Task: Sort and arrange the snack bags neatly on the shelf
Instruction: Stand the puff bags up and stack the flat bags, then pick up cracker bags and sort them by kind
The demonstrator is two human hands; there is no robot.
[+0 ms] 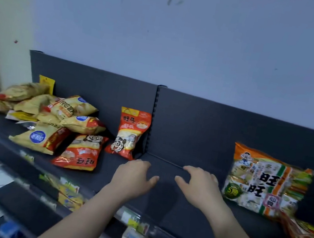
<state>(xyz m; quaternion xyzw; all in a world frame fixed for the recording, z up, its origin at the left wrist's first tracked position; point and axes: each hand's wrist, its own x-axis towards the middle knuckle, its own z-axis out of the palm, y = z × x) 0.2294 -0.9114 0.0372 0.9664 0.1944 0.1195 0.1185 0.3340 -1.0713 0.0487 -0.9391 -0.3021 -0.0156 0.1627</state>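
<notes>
The left hand (132, 176) and right hand (199, 185) are near each other over the middle of the dark grey metal shelf (178, 214), fingers loosely bent, holding nothing. To their left is a loose heap of yellow plastic snack bags (50, 114). A flat red-and-orange snack bag (81, 152) lies at its front, and an upright red-and-orange snack bag (131, 133) stands against the back panel (233, 126). To the right, a large orange-and-green cracker bag (265, 181) leans on that panel.

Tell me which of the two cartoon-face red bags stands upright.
The red bag beside the divider post, propped against the back panel; the other red bag lies flat.
</notes>
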